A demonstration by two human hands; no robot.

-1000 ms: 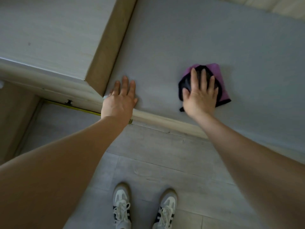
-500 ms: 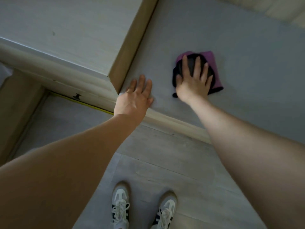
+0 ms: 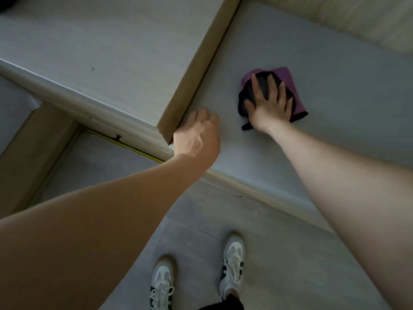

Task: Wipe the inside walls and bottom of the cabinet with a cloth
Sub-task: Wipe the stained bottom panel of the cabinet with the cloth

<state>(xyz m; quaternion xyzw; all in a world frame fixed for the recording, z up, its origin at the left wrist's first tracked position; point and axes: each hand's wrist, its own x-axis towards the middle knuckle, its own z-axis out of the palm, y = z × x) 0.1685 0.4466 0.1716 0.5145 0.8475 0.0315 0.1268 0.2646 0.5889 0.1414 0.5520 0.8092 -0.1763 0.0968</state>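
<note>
A purple and black cloth (image 3: pixel 293 86) lies on the grey cabinet bottom (image 3: pixel 348 90). My right hand (image 3: pixel 268 101) lies flat on it with fingers spread, pressing it down. My left hand (image 3: pixel 196 135) is at the front left of the same compartment, right by the end of the upright tan side wall (image 3: pixel 201 63). Its fingers are curled under and it holds nothing. The pale back wall (image 3: pixel 357 23) runs along the top right.
A higher grey shelf (image 3: pixel 89 52) lies left of the side wall. The cabinet's light front edge (image 3: pixel 257 193) runs diagonally above the grey plank floor (image 3: pixel 279 253). My two white shoes (image 3: pixel 162 283) (image 3: pixel 232 260) stand below.
My right hand has slid the cloth to the left, toward the side wall. My left hand, flat on the bottom before, has curled its fingers.
</note>
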